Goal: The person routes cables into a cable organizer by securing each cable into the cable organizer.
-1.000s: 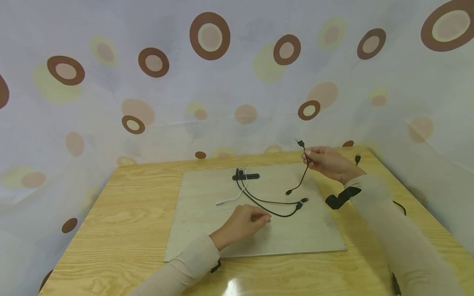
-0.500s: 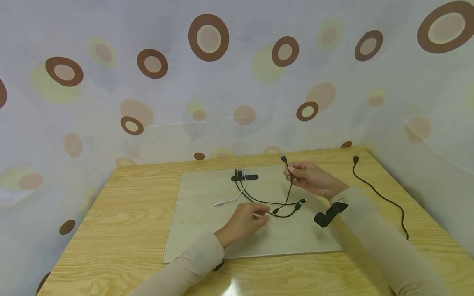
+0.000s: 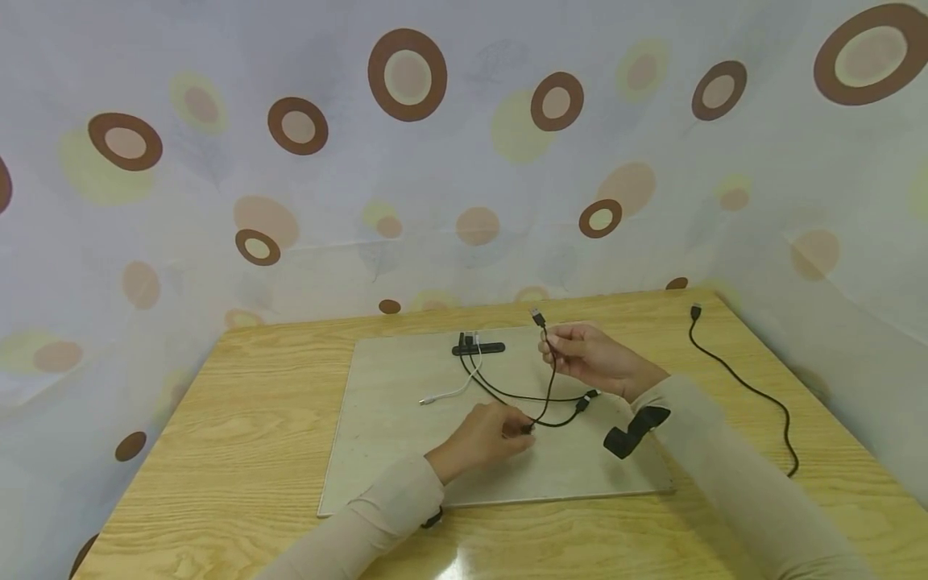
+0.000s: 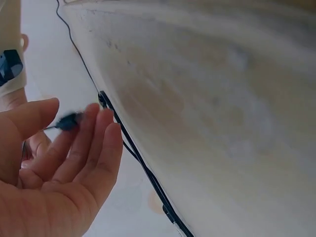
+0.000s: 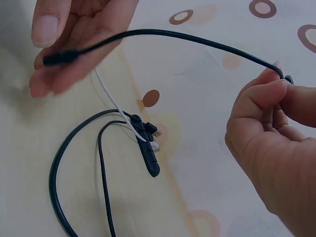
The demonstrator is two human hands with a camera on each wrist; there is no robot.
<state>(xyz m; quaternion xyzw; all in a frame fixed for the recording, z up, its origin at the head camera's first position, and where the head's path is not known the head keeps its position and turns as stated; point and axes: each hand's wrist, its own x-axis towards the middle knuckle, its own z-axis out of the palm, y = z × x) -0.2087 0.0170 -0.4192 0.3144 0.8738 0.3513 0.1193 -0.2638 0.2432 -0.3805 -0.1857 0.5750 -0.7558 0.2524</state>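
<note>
My right hand pinches a short black USB cable just below its USB-A plug, which points up and left. From there the cable bends down to my left hand. In the left wrist view, the smaller end plug sits between the thumb and the spread, slightly bent fingers. The right wrist view shows this plug in front of those fingers, with the thumb apart from it. Behind the hands, a black cable holder strip has two black cables and a white cable in its slots.
A pale board lies on the wooden table under the holder strip. Connector ends of the held-in-strip black cables rest near the board's right side. Another black cable lies on the table at the right. A patterned cloth hangs behind.
My right hand has moved left and down with the cable, from the board's far right side to above its middle. The cable's lower plug has come between my left hand's fingers.
</note>
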